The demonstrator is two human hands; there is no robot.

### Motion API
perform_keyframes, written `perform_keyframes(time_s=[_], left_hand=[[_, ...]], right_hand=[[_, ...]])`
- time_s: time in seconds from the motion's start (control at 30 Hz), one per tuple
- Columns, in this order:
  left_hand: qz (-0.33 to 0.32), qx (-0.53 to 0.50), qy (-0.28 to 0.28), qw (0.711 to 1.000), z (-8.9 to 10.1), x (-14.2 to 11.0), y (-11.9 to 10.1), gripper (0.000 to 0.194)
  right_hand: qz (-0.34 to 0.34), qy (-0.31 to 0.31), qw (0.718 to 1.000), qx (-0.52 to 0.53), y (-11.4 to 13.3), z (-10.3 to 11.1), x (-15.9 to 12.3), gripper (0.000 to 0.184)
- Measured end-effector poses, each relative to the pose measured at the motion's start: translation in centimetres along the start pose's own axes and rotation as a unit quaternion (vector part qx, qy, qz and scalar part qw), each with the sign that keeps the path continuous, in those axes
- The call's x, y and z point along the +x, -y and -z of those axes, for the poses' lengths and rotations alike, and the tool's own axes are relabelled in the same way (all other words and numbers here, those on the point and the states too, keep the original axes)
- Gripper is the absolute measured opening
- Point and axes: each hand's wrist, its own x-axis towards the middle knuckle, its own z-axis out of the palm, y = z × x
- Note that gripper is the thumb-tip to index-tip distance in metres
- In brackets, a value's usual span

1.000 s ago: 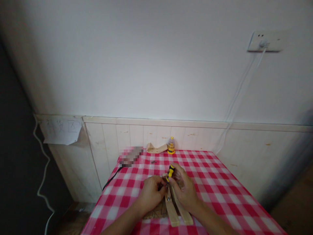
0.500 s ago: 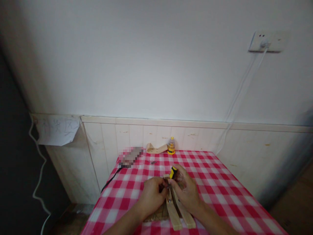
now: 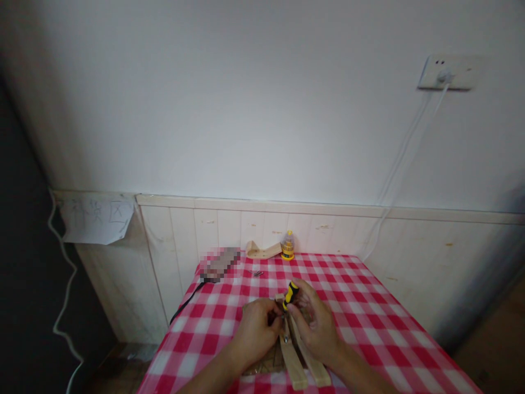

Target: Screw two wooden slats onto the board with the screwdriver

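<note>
On the red-and-white checked table (image 3: 361, 323) lies a pale wooden piece with two slats (image 3: 301, 364) pointing toward me. My right hand (image 3: 315, 325) is wrapped round a small yellow-and-black screwdriver (image 3: 290, 294), its tip down at the top of the slats. My left hand (image 3: 256, 331) is closed in a pinch right beside the tip, pressed to the wood; what it pinches is too small to make out. A small screw (image 3: 286, 340) shows on the left slat.
At the table's far edge stand a curved wooden part (image 3: 262, 250) and a yellow bit holder (image 3: 287, 246). A blurred dark object (image 3: 219, 264) with a black cable sits at the back left, loose screws (image 3: 257, 272) near it. A white cord hangs from a wall socket (image 3: 447, 72).
Both hands and the screwdriver have stayed at the same spot on the slats. The view has shifted slightly, so the hands sit a little lower in the picture.
</note>
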Motion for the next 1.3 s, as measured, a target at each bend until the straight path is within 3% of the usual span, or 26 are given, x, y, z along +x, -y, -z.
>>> perform_keyframes(time_s=[0.4,0.63,1.3], left_hand=[[0.003,0.017,-0.003,1.0,-0.06,-0.17,-0.1,0.014],[0.001,0.017,0.004,1.0,0.15,-0.03,-0.28,0.014],[-0.012,0.014,0.001,1.0,0.04,-0.14,-0.07,0.012]], right_hand=[[0.042,-0.023,0.996,-0.078,0.01,0.24,0.24,0.043],[0.009,-0.027,0.997,-0.078,-0.29,0.16,0.23,0.042],[0.031,-0.018,0.996,-0.081,-0.03,0.36,0.0,0.046]])
